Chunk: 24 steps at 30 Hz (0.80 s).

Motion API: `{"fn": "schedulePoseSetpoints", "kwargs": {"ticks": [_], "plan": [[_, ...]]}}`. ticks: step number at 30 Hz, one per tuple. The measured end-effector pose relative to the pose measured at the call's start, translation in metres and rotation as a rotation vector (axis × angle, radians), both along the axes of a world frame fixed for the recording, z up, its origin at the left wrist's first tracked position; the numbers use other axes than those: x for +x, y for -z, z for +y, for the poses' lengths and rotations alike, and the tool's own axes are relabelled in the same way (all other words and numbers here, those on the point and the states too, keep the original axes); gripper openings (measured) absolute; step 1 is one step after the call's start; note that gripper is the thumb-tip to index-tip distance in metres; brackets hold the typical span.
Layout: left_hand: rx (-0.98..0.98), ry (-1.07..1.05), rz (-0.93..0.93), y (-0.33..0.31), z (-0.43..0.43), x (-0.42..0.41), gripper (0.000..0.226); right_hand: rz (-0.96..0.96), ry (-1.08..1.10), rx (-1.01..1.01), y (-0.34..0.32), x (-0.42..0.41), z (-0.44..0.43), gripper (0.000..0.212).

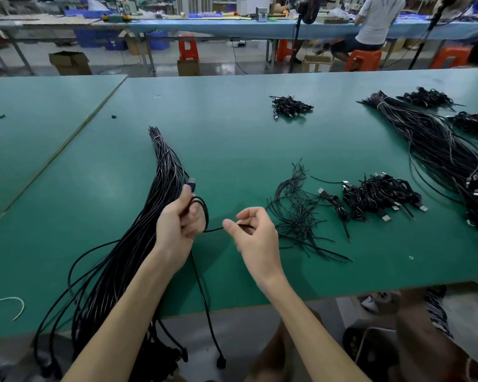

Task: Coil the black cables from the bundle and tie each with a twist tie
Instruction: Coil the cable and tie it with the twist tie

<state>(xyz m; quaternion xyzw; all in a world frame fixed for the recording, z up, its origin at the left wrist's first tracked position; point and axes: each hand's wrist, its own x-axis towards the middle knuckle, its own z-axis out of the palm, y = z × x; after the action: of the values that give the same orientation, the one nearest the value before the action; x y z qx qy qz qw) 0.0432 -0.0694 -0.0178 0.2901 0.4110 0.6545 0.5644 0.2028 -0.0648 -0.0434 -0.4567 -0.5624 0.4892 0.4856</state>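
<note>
Thin black cable (205, 210) (USB-tipped), small loops

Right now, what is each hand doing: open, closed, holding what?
Left hand: closed, gripping loops of the black cable.
Right hand: closed, pinching the same cable's loose strand.
</note>
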Motion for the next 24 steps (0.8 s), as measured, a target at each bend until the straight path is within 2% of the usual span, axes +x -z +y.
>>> {"fn": "schedulePoseSetpoints", "kwargs": {"ticks": [5,7,9,14,19,22,24], "plan": [[0.231,-0.010,0.966,0.018,-0.004,0.016,0.053,0.070,0.046,0.031,0.000,0.001,-0.001,0.009],[0.261,-0.026,1.169,0.024,-0.003,0.015,0.050,0.064,0.045,0.051,-0.001,0.000,-0.001,0.008],[0.285,-0.067,1.227,0.027,-0.002,0.015,0.045,0.062,0.041,0.067,-0.001,0.000,-0.002,0.006],[0.272,-0.147,1.233,0.030,-0.001,0.015,0.028,0.101,-0.005,0.094,-0.004,-0.001,-0.004,0.011],[0.261,-0.235,1.080,0.022,-0.003,0.014,0.033,0.015,-0.186,0.118,-0.007,-0.002,-0.006,0.006],[0.185,-0.185,0.813,0.016,-0.005,0.016,0.038,-0.049,-0.315,0.092,-0.006,-0.004,-0.008,0.008],[0.077,-0.058,0.465,0.011,-0.006,0.016,0.047,-0.059,-0.361,0.088,-0.006,-0.004,-0.008,0.016]]}}
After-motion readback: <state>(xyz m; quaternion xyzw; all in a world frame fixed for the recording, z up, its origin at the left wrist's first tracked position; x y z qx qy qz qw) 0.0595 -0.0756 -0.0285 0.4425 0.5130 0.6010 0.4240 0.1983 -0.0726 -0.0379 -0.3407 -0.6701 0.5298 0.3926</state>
